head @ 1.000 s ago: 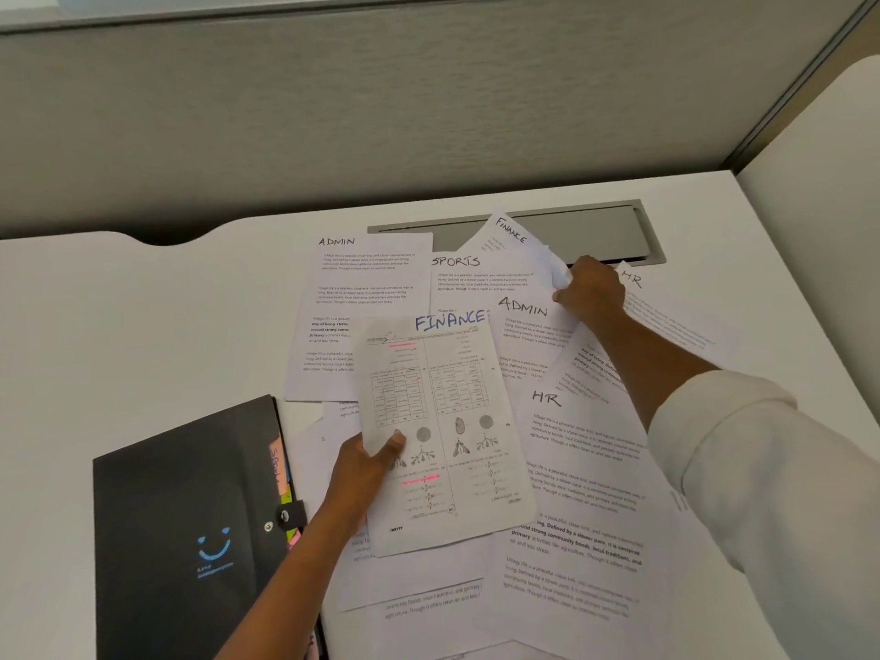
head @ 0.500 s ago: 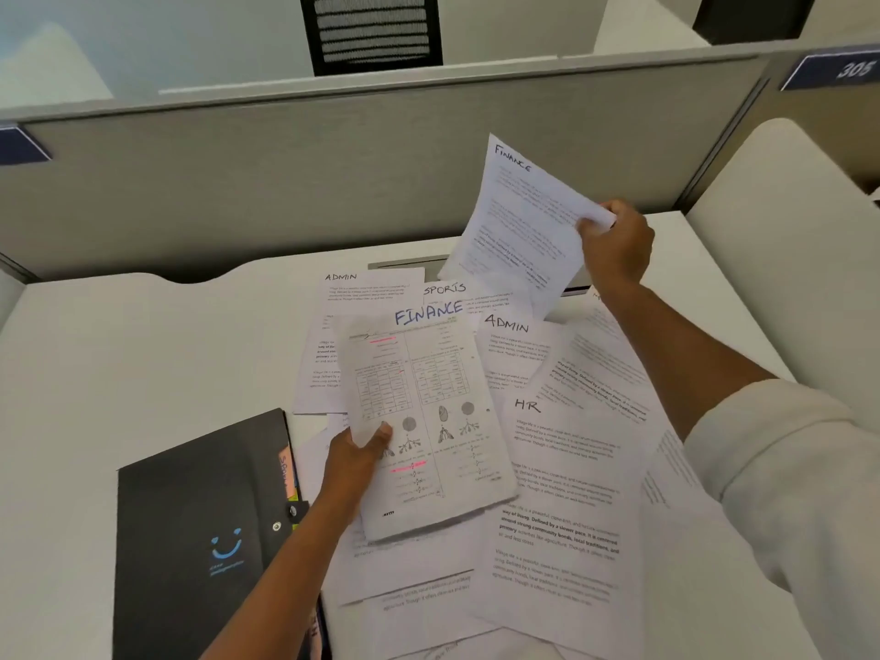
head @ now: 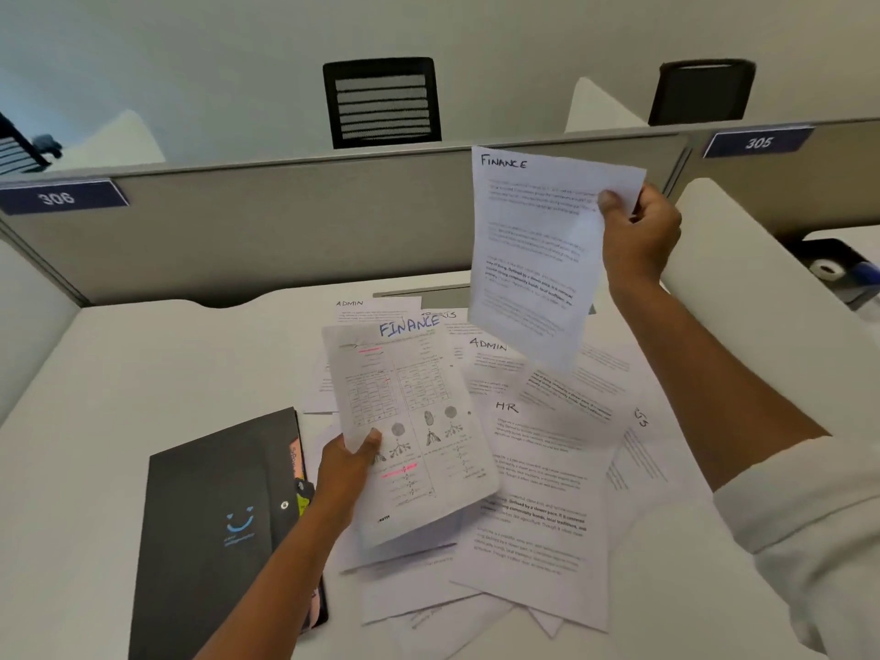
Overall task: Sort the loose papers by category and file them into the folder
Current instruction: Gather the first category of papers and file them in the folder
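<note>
My left hand (head: 345, 462) pinches the left edge of a FINANCE sheet (head: 414, 421) printed with tables and diagrams, holding it just above the pile. My right hand (head: 640, 235) grips the upper right edge of a second sheet headed FINANCE (head: 533, 259), raised high over the desk. Under them a loose pile spreads over the white desk (head: 143, 373): an HR sheet (head: 538, 469), an ADMIN sheet (head: 490, 364) and another ADMIN sheet (head: 362, 309) further back. A black folder (head: 214, 531) with a blue smile mark and coloured tabs lies shut at the left, beside my left forearm.
A grey partition (head: 262, 231) with number plates 306 and 305 closes the back of the desk. A white side panel (head: 762, 302) stands at the right. Two black chairs (head: 381, 102) show beyond the partition. A grey cable hatch (head: 428, 295) sits at the desk's back edge.
My right hand has pulled the second FINANCE sheet out of the pile and lifted it high. My left hand keeps its sheet. The view has tilted upward.
</note>
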Available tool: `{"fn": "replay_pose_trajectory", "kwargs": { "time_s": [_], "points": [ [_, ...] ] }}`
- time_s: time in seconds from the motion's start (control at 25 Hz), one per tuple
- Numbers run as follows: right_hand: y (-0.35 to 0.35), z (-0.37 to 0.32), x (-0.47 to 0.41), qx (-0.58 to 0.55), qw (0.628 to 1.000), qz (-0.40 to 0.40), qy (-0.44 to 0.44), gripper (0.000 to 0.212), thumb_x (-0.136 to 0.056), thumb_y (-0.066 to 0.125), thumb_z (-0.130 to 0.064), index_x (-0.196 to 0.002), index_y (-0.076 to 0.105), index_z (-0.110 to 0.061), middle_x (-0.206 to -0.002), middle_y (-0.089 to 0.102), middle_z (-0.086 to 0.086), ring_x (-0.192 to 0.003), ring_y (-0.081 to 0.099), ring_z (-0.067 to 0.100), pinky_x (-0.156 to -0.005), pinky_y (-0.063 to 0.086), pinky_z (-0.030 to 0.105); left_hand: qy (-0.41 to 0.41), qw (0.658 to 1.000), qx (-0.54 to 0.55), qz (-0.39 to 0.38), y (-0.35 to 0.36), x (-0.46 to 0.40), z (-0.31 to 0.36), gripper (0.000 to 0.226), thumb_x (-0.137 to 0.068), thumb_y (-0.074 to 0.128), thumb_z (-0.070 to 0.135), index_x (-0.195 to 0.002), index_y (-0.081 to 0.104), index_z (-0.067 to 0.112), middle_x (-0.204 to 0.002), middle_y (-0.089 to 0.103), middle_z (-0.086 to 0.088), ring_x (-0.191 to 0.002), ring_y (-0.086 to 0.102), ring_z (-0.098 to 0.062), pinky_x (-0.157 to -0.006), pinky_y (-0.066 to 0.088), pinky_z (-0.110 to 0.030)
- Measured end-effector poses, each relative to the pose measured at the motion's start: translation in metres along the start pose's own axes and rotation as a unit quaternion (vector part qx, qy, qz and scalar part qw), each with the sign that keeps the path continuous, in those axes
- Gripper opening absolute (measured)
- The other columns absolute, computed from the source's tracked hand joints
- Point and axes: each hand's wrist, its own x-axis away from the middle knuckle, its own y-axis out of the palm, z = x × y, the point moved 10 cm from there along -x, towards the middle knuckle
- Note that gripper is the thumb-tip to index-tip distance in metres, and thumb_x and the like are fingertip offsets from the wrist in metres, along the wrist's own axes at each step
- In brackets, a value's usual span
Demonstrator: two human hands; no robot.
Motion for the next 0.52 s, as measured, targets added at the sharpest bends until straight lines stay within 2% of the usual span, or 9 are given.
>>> {"fn": "replay_pose_trajectory", "kwargs": {
  "time_s": [0.08,0.2,0.28,0.4,0.52],
  "points": [
    [-0.011,-0.005,0.005,-0.006,1.000,-0.012,0.009,0.022,-0.090,0.065,-0.030,-0.100,0.066,-0.011,-0.091,0.066,-0.004,-0.073,0.064,0.005,-0.062,0.054,0.015,-0.004,1.000,-0.004,0.001,-0.001,0.009,-0.003,0.026,-0.095,0.061,0.027,-0.118,0.063,0.016,-0.101,0.075,-0.005,-0.086,0.073,-0.025,-0.079,0.060,-0.046],
    [-0.015,0.007,0.018,-0.019,0.998,-0.049,0.046,0.018,-0.086,0.067,-0.031,-0.091,0.067,-0.014,-0.083,0.068,-0.001,-0.071,0.063,0.011,-0.065,0.056,0.031,0.001,1.000,0.002,0.008,-0.003,0.023,0.000,0.024,-0.095,0.061,0.024,-0.118,0.062,0.015,-0.098,0.074,-0.003,-0.085,0.072,-0.022,-0.074,0.060,-0.039],
    [-0.008,0.028,0.042,0.007,0.993,-0.087,0.078,0.017,-0.084,0.068,-0.033,-0.082,0.065,-0.016,-0.071,0.063,-0.004,-0.064,0.056,0.010,-0.062,0.050,0.034,0.005,1.000,0.006,0.011,-0.002,0.028,0.004,0.027,-0.095,0.061,0.024,-0.120,0.062,0.014,-0.104,0.073,-0.007,-0.087,0.072,-0.023,-0.078,0.060,-0.042],
    [0.009,0.062,0.099,0.053,0.982,-0.157,0.089,0.037,-0.079,0.068,-0.041,-0.078,0.061,-0.004,-0.066,0.059,-0.001,-0.058,0.047,0.012,-0.055,0.044,0.037,0.009,1.000,0.005,-0.012,0.004,0.035,0.013,0.035,-0.093,0.063,0.031,-0.124,0.060,0.015,-0.113,0.071,-0.007,-0.095,0.070,-0.026,-0.088,0.057,-0.047],
    [0.020,0.073,0.146,0.074,0.972,-0.202,0.098,0.025,-0.085,0.068,-0.034,-0.084,0.066,-0.010,-0.075,0.068,0.002,-0.063,0.060,0.022,-0.057,0.050,0.036,-0.011,0.998,0.017,-0.065,0.017,0.044,0.014,0.037,-0.090,0.065,0.038,-0.120,0.062,0.016,-0.106,0.074,-0.008,-0.095,0.072,-0.029,-0.090,0.055,-0.053]
  ]
}}
